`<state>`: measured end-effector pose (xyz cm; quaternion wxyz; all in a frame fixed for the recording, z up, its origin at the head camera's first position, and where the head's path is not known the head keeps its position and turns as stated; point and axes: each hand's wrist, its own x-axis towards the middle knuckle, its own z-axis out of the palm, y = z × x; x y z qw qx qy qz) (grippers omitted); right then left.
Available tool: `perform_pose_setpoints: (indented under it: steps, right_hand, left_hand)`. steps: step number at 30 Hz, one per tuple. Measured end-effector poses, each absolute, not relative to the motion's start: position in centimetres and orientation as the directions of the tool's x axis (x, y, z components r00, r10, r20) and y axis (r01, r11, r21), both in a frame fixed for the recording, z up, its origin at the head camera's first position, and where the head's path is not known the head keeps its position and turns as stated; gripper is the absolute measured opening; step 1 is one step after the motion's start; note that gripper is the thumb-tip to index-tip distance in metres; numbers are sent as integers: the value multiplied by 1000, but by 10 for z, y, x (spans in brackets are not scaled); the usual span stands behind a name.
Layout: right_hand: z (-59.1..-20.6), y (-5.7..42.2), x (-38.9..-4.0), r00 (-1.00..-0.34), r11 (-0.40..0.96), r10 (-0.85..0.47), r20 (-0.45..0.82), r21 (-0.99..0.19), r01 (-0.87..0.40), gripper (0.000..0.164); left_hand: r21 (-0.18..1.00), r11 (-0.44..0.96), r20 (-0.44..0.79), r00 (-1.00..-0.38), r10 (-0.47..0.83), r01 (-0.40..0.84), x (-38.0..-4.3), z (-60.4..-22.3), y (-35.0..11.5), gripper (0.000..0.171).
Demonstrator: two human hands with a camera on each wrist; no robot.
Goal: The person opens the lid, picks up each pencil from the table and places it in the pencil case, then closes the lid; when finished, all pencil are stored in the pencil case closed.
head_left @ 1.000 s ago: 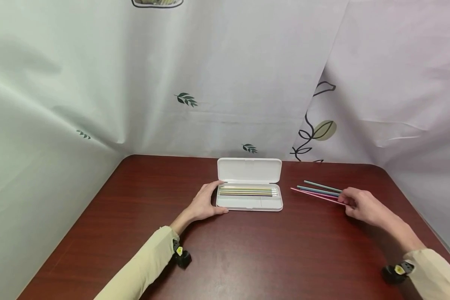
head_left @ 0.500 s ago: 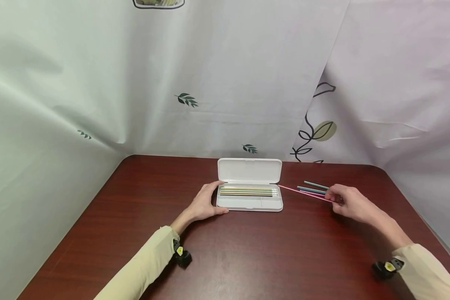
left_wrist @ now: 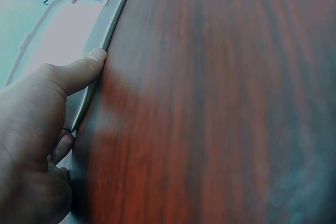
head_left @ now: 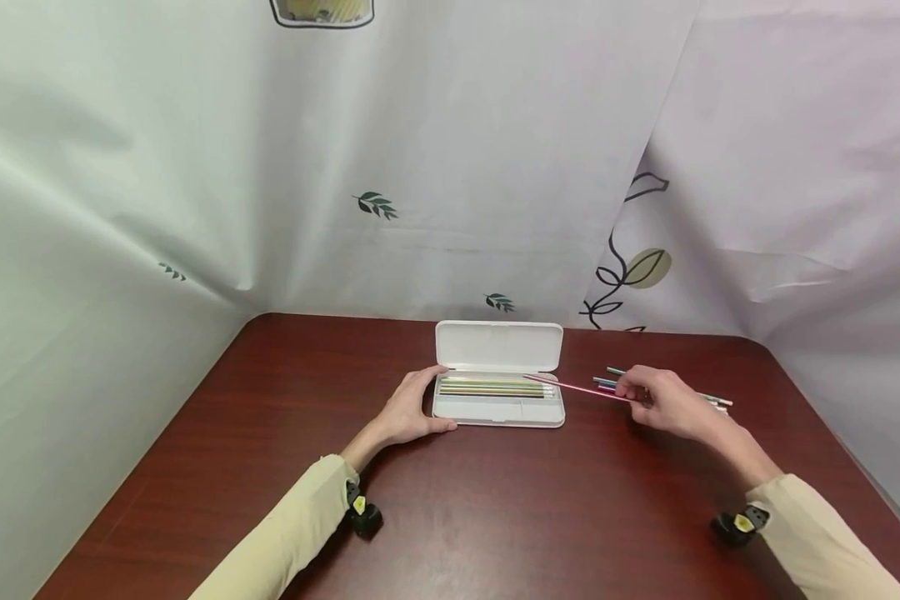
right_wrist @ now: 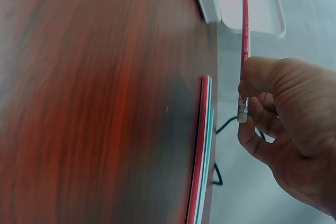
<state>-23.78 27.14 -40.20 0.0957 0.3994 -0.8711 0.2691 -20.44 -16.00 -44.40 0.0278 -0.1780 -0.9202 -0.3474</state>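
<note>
A white pencil case [head_left: 487, 421] lies with its lid up at the back middle of the table, several pencils [head_left: 491, 388] lined up in its rear compartment. Its left end is gripped by my left hand [head_left: 405, 408], thumb on the front edge and fingers towards the hinge side. My right hand [head_left: 667, 406] pinches a red-pink pencil [right_wrist: 245, 35] near its white eraser end, between thumb and fingers. The pencil's far end hangs over the right part of the case. Below and behind the right hand lie several loose pencils [right_wrist: 202, 150], partly hidden by it in the head view.
Dark red wooden table [head_left: 510, 517] spreads out in front of both arms. A pale printed cloth [head_left: 450, 167] hangs behind and at both sides of it. The raised lid [head_left: 498, 346] stands along the case's back.
My right hand has moved left, drawing the red-pink pencil away from the loose ones until its far end is over the case. The left hand stays on the case.
</note>
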Motion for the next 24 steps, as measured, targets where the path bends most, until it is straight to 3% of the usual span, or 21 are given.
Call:
perform_pose_setpoints:
  steps: [12, 24]
  right_hand:
    - [-396, 226, -246, -693, 530, -662, 286, -474, -703, 26]
    - [-399, 184, -256, -656, 483, -710, 256, -501, -718, 24]
  left_hand:
    - [633, 695, 165, -937, 307, 340, -205, -443, -160, 90]
    - [637, 701, 147, -943, 300, 322, -203, -442, -161, 90]
